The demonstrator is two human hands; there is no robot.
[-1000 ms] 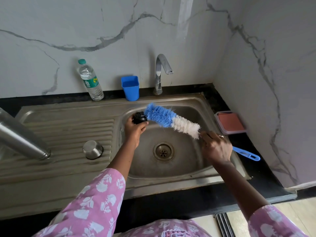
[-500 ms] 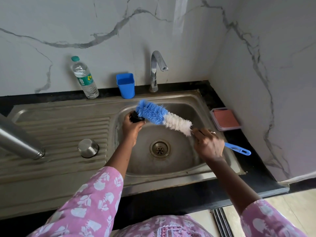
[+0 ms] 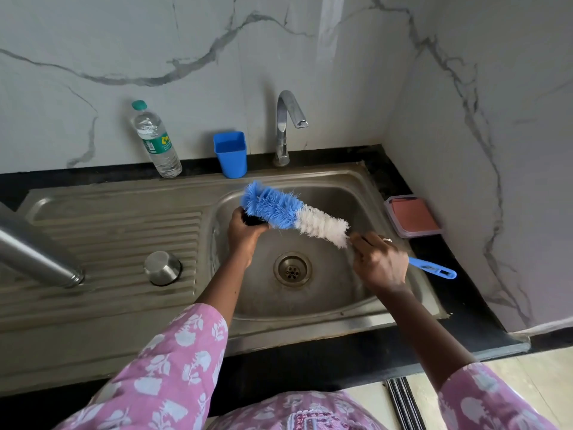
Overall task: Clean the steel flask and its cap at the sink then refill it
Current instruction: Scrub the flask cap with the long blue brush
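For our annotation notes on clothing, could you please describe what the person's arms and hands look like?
Both arms wear loose pink sleeves printed with white flowers; the left sleeve and right sleeve end on the forearm. The left hand is ungloved; the right hand is ungloved too and wears a ring on one finger.

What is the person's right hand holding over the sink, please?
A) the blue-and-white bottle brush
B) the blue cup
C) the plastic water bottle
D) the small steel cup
A: the right hand grips the bottle brush by its handle, blue bristles against the black cap in the left hand.
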